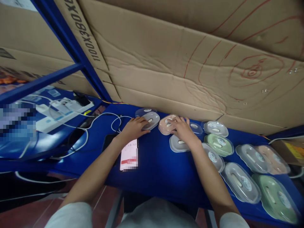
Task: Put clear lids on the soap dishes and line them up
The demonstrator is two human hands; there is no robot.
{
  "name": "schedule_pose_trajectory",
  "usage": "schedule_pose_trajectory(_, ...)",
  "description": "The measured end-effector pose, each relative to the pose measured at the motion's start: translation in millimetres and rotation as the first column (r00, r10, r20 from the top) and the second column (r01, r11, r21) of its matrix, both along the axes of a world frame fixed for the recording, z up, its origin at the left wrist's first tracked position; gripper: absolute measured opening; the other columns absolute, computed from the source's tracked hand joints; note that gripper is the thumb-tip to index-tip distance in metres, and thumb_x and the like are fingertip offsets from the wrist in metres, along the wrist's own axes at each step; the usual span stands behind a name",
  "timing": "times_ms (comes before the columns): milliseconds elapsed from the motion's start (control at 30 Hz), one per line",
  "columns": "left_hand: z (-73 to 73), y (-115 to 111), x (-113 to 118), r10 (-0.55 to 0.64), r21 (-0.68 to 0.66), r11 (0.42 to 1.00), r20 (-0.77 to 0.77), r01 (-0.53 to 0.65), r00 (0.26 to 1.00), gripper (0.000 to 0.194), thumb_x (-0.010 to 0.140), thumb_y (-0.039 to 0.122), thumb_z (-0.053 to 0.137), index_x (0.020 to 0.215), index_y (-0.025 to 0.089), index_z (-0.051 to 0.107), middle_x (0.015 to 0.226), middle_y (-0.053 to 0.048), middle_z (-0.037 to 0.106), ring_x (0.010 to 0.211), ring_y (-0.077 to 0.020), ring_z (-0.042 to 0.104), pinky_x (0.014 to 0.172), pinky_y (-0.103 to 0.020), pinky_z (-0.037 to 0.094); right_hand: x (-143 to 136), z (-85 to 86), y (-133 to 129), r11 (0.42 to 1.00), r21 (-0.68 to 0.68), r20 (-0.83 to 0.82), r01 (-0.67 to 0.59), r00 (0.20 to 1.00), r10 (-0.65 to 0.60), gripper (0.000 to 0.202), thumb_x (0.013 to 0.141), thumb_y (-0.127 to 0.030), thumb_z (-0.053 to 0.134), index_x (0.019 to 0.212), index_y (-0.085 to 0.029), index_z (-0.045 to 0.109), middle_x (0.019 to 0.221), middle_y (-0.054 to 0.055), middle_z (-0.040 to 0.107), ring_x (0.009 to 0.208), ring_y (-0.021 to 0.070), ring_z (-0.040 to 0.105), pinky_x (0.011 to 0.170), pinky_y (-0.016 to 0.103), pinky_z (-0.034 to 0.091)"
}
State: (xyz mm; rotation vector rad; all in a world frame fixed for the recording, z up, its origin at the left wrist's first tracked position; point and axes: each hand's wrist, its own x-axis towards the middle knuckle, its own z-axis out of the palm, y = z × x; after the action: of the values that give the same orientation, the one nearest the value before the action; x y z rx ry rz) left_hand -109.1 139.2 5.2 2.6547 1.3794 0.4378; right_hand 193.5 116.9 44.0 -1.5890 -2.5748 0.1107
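Note:
My left hand [136,128] is at the left end of a grey plastic box [153,119], its thumb at the near edge and its fingers over the lid. Just right of it lies a pink plastic box [163,125] with a clear lid, a pale strip and a sticker. My right hand [182,128] has its thumb and fingers on the right end of that pink box. Another grey box [177,145] sits below my right hand, partly covered by the wrist. Behind the left grey box, a clear-lidded box [141,111] shows in part.
Several more boxes, such as a green box [219,145] and a grey box [241,182], lie to the right. A lit phone [128,155] lies near my left forearm. White cables and a power strip [54,118] are at left. A cardboard wall [152,63] stands behind the blue table [154,171].

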Motion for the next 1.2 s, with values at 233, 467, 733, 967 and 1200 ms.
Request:
schedule_pose_trajectory(233,-0.3,8.2,-6.0,-0.040,-0.034,0.999,0.015,0.040,0.999,0.037,0.106,0.042,0.057,0.132,0.022,0.073,0.131,-0.012,0.075,0.131,-0.0307,0.064,0.115,-0.050,0.047,1.3,6.0,-0.4,0.995,0.038,-0.017,0.087,0.996,-0.086,0.046,0.109,-0.044,0.054,0.148,-0.023,0.065,0.129,0.018,0.068,0.125,0.0329,0.057,0.114,0.052,0.031)
schedule_pose_trajectory(467,-5.5,12.5,-3.1,-0.128,-0.007,0.991,0.117,0.130,0.985,0.034,0.105,0.030,0.055,0.134,0.022,0.072,0.134,-0.011,0.076,0.129,-0.0271,0.069,0.116,-0.046,0.050,9.0,14.2,-3.0,0.996,-0.033,-0.067,0.077,0.995,-0.079,0.039,0.105,-0.017,0.047,0.135,-0.022,0.072,0.133,0.013,0.074,0.127,0.0254,0.065,0.107,0.038,0.042)
schedule_pose_trajectory(733,-8.4,10.7,-3.9,-0.138,0.065,0.990,0.188,0.128,0.972,0.032,0.098,0.025,0.062,0.129,0.026,0.074,0.135,-0.008,0.075,0.128,-0.0243,0.071,0.110,-0.039,0.058,-2.2,6.1,-12.7,0.977,-0.210,-0.071,0.043,0.996,-0.060,0.039,0.088,-0.022,0.070,0.127,-0.027,0.075,0.134,0.007,0.076,0.123,0.0241,0.072,0.096,0.030,0.052)
schedule_pose_trajectory(967,-11.1,15.8,-8.5,-0.138,0.136,0.984,0.193,0.113,0.971,0.029,0.096,0.031,0.063,0.121,0.029,0.077,0.132,-0.008,0.076,0.122,-0.0274,0.075,0.105,-0.043,0.062,-5.6,9.3,-8.1,0.954,-0.281,-0.025,0.101,0.993,-0.113,0.053,0.071,-0.041,0.091,0.121,-0.029,0.078,0.134,0.010,0.077,0.129,0.0339,0.069,0.107,0.044,0.051)
schedule_pose_trajectory(1200,-5.0,16.0,-9.3,-0.078,0.124,0.991,0.227,0.050,0.971,0.033,0.103,0.044,0.054,0.117,0.025,0.077,0.125,-0.012,0.076,0.117,-0.0293,0.075,0.106,-0.047,0.061,-4.9,20.8,-8.9,0.964,-0.251,-0.052,0.083,0.994,-0.099,0.028,0.106,-0.032,0.055,0.110,-0.022,0.081,0.128,0.014,0.079,0.128,0.0308,0.069,0.115,0.050,0.040)
